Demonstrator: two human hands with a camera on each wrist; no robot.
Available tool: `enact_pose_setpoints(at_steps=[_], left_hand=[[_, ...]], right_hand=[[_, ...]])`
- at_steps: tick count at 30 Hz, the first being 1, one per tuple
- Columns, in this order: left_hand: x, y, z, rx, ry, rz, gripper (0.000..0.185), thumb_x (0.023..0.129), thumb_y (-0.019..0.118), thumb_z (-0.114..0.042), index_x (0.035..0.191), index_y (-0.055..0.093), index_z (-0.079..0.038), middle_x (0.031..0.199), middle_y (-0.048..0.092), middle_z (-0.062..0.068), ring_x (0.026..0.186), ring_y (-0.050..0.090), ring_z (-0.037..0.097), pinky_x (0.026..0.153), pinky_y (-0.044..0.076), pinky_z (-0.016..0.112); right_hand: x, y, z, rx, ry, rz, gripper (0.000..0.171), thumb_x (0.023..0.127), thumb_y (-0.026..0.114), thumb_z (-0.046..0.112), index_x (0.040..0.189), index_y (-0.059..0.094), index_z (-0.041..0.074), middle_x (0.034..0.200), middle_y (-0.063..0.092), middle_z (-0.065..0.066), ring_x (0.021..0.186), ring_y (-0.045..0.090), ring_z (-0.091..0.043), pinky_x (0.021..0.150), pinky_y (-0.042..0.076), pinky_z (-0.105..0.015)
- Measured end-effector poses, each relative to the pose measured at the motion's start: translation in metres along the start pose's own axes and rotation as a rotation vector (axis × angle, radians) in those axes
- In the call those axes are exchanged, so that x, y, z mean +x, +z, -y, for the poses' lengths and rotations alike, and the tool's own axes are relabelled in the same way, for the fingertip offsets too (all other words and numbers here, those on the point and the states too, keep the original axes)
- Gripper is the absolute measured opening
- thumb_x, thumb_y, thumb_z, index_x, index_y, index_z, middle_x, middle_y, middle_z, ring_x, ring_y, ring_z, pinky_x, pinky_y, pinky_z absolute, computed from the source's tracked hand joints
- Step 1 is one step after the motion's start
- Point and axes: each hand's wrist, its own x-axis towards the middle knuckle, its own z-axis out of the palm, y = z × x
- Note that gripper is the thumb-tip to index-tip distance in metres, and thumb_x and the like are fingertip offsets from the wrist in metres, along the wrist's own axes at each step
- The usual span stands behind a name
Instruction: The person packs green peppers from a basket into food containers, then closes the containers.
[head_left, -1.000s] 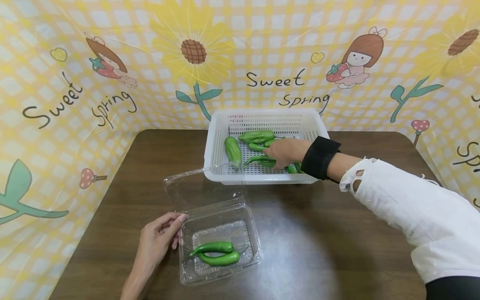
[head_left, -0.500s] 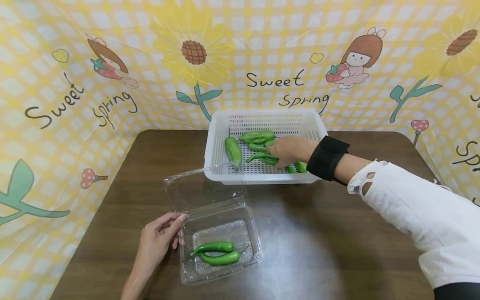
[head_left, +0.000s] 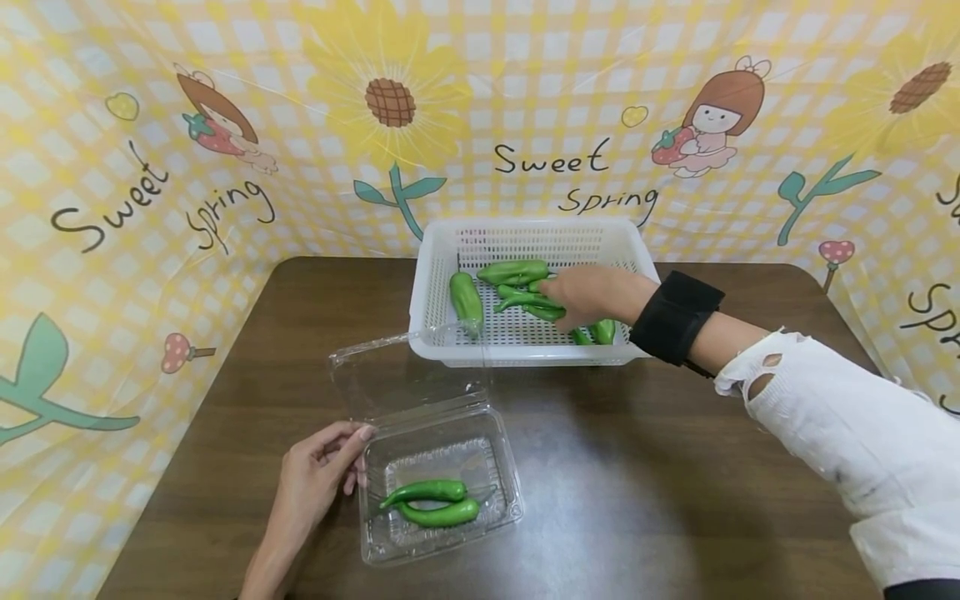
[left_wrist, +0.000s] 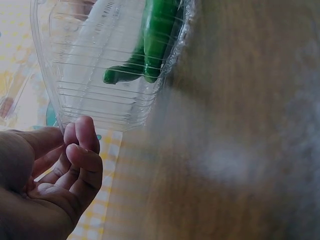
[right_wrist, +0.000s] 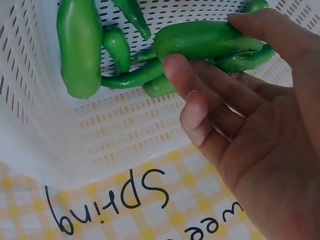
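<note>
On the table's near side lies a clear plastic clamshell box with its lid folded back. Two green chili peppers lie in its tray. My left hand pinches the box's left rim between thumb and fingers; the left wrist view shows this grip from below. My right hand reaches into a white slotted basket. In the right wrist view, its thumb and fingers hold a plump green pepper from both sides, over other peppers. The head view hides that pepper behind the hand.
Large pale green peppers lie at the basket's left and back, with thinner chilies between them. Another pepper sits at the front right. The open lid leans toward the basket's front wall. A patterned cloth hangs behind the brown table.
My right hand has shifted slightly right within the basket. Thin chilies near its fingers have moved a little, and the front-right pepper shows more. My left hand stays on the box.
</note>
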Motion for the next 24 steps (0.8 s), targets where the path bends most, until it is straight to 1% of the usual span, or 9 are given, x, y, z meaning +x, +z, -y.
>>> enact_pose_setpoints(at_steps=[2, 5, 9, 11, 13, 20, 24], left_hand=[[0.0, 0.0, 0.0, 0.0, -0.002, 0.001, 0.022, 0.096, 0.066, -0.026, 0.103, 0.072, -0.005, 0.067, 0.065, 0.013, 0.048, 0.062, 0.021, 0.043, 0.051, 0.032], [0.0, 0.0, 0.0, -0.001, -0.003, 0.001, 0.022, 0.096, 0.066, -0.025, 0.103, 0.072, -0.005, 0.067, 0.065, 0.013, 0.048, 0.062, 0.021, 0.043, 0.051, 0.032], [0.0, 0.001, 0.0, -0.001, -0.004, 0.001, 0.023, 0.096, 0.066, -0.026, 0.103, 0.072, -0.005, 0.067, 0.065, 0.014, 0.047, 0.062, 0.021, 0.043, 0.051, 0.032], [0.0, 0.001, 0.0, -0.002, -0.007, 0.001, 0.023, 0.096, 0.066, -0.026, 0.103, 0.072, -0.005, 0.067, 0.065, 0.014, 0.047, 0.062, 0.021, 0.043, 0.051, 0.032], [0.0, 0.001, 0.001, 0.0, -0.012, 0.002, 0.023, 0.096, 0.066, -0.026, 0.103, 0.072, -0.006, 0.067, 0.065, 0.014, 0.047, 0.062, 0.021, 0.043, 0.051, 0.032], [0.0, 0.001, 0.001, -0.002, -0.006, 0.004, 0.022, 0.096, 0.066, -0.025, 0.104, 0.072, -0.005, 0.067, 0.065, 0.014, 0.048, 0.062, 0.021, 0.043, 0.051, 0.032], [0.0, 0.0, 0.001, 0.012, 0.0, 0.006, 0.021, 0.097, 0.065, -0.024, 0.104, 0.072, -0.005, 0.067, 0.065, 0.012, 0.048, 0.062, 0.021, 0.043, 0.051, 0.032]], right_hand=[[-0.002, -0.001, 0.001, 0.0, 0.003, 0.003, 0.056, 0.092, 0.067, 0.03, 0.137, 0.049, 0.002, 0.079, 0.057, -0.003, 0.067, 0.053, -0.016, 0.06, 0.046, -0.027], [-0.005, -0.002, 0.002, 0.008, 0.007, 0.009, 0.061, 0.093, 0.067, 0.031, 0.141, 0.046, 0.0, 0.079, 0.058, -0.004, 0.066, 0.054, -0.015, 0.06, 0.047, -0.027], [-0.008, -0.004, 0.003, 0.012, 0.023, 0.004, 0.068, 0.092, 0.067, 0.031, 0.147, 0.041, 0.0, 0.088, 0.063, -0.007, 0.073, 0.057, -0.017, 0.069, 0.052, -0.032], [-0.011, -0.004, 0.003, 0.004, 0.03, -0.003, 0.07, 0.092, 0.067, 0.032, 0.148, 0.04, 0.0, 0.094, 0.064, -0.008, 0.078, 0.057, -0.019, 0.075, 0.053, -0.034], [-0.014, -0.004, 0.003, -0.002, 0.025, -0.016, 0.069, 0.092, 0.067, 0.033, 0.147, 0.041, 0.0, 0.096, 0.064, -0.009, 0.08, 0.057, -0.02, 0.076, 0.052, -0.035], [-0.026, -0.004, 0.003, 0.012, -0.019, -0.063, 0.063, 0.092, 0.068, 0.033, 0.141, 0.046, -0.001, 0.08, 0.057, -0.005, 0.069, 0.052, -0.018, 0.064, 0.044, -0.031], [-0.031, -0.005, 0.004, 0.028, -0.018, -0.052, 0.063, 0.093, 0.069, 0.034, 0.14, 0.045, 0.0, 0.078, 0.056, -0.003, 0.068, 0.053, -0.016, 0.063, 0.045, -0.03]])
